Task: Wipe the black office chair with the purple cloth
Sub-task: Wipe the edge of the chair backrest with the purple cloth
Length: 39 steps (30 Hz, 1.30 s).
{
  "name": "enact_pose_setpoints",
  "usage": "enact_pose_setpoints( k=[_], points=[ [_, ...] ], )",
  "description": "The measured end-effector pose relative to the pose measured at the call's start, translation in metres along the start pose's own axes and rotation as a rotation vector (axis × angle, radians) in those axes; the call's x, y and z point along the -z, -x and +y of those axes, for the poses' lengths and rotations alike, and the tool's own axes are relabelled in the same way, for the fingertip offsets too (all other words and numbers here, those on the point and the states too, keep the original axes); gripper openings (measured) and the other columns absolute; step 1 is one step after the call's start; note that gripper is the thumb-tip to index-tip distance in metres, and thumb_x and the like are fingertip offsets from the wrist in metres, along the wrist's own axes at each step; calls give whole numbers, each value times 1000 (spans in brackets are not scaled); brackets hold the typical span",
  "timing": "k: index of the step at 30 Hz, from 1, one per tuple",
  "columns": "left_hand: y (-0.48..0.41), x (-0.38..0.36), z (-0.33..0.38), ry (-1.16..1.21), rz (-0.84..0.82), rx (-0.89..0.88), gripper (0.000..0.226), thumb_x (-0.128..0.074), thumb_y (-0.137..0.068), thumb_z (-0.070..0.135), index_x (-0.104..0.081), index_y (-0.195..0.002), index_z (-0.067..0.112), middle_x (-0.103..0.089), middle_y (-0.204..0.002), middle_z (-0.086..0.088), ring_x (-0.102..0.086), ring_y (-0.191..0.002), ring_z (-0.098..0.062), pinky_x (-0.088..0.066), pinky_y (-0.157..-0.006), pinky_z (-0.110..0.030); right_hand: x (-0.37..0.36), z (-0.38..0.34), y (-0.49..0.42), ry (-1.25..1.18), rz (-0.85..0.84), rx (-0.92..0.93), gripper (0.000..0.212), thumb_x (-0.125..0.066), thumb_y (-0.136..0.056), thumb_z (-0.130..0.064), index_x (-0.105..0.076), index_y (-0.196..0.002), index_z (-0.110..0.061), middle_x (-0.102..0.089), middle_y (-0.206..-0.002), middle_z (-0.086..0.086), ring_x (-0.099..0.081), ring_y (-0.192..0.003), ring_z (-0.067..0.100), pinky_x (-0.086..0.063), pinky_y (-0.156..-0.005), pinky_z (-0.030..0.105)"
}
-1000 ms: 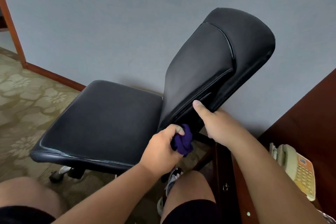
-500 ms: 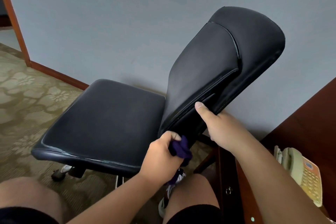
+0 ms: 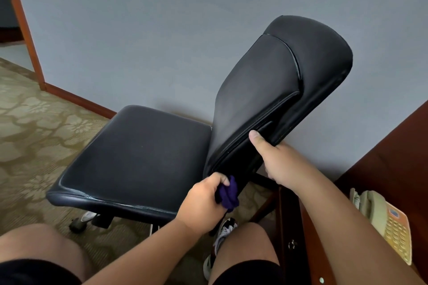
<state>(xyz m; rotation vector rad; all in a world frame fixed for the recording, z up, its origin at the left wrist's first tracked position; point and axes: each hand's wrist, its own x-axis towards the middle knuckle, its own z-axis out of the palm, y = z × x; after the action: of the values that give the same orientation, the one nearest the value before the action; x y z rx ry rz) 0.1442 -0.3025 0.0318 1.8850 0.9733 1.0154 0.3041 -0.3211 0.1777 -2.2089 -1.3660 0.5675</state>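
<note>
We are still gripping the bunched purple cloth point(image 3: 229, 194) in our left hand point(image 3: 201, 203), fingers curled round it. As half a second ago, it is pressing against the lower corner of the padded backrest point(image 3: 266, 90) of the black leather office chair point(image 3: 143, 152). Our right hand point(image 3: 280, 162) is still clasping the backrest's near edge, thumb on its front. A beige push-button telephone point(image 3: 382, 215) is sitting on the dark wooden desk point(image 3: 393, 157).
</note>
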Motion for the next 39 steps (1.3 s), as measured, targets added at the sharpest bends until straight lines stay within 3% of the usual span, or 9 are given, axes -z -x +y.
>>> enact_pose_setpoints(
  k=[6,9,14,19,24,31,33,36,39],
  points=[
    [-3,6,25,154,140,32,35,-72,-73,11,-56,-89,38,-65,-79,16,-57,-58,-2,-43,-53,-12,-3,1,1,-29,31,11,55,-34,-76,-92,-32,-66,-37,-45,-64,-12,-45,-57,4,-30,-54,26],
    [-11,15,47,212,229,-90,37,-74,-75,10,-58,-94,38,-65,-87,21,-62,-70,1,-43,-62,-7,-3,0,0,-32,24,11,54,-34,-76,-91,-33,-69,-37,-45,-67,-12,-44,-59,5,-30,-54,27],
    [-15,17,48,162,248,-161,38,-75,-77,10,-59,-104,32,-66,-92,16,-66,-85,-7,-52,-74,-19,-4,2,-3,-45,30,9,63,-37,-78,-88,-45,-93,-28,-47,-72,-12,-48,-65,9,-32,-55,26],
    [-3,16,21,133,294,-21,39,-78,-74,11,-57,-92,38,-67,-89,19,-65,-73,-6,-48,-62,-12,-5,0,0,-39,12,-6,55,-34,-75,-91,-35,-71,-36,-45,-69,-12,-44,-59,6,-31,-54,27],
    [4,16,14,105,260,92,41,-76,-74,9,-55,-89,40,-65,-85,23,-63,-66,-6,-47,-57,-12,-4,-2,1,-42,-6,-32,57,-32,-72,-94,-30,-72,-37,-43,-70,-13,-43,-60,6,-29,-54,28],
    [-23,24,70,129,262,-171,40,-76,-76,12,-57,-100,37,-65,-90,19,-64,-80,0,-46,-67,-8,-4,2,-3,-36,18,35,84,-34,-81,-85,-58,-131,-22,-59,-89,-7,-54,-67,0,-38,-54,20],
    [-28,25,72,105,249,-191,37,-75,-78,15,-57,-103,35,-66,-89,17,-64,-83,-1,-50,-72,-13,-5,1,-3,-82,33,53,80,-38,-84,-81,-61,-127,-18,-56,-79,-11,-53,-60,-5,-40,-50,17],
    [-22,24,55,59,210,-209,34,-74,-78,11,-61,-104,29,-68,-96,14,-65,-90,-6,-54,-80,-27,-6,1,-3,-17,21,-12,91,-30,-73,-92,-60,-124,-21,-55,-85,-8,-53,-72,10,-37,-61,27],
    [-14,26,28,31,222,-138,37,-75,-74,8,-61,-96,34,-68,-90,17,-64,-81,-5,-51,-73,-20,-5,0,-1,-13,23,-39,84,-30,-71,-93,-57,-111,-24,-53,-79,-11,-50,-68,7,-32,-56,26]
  ],
)
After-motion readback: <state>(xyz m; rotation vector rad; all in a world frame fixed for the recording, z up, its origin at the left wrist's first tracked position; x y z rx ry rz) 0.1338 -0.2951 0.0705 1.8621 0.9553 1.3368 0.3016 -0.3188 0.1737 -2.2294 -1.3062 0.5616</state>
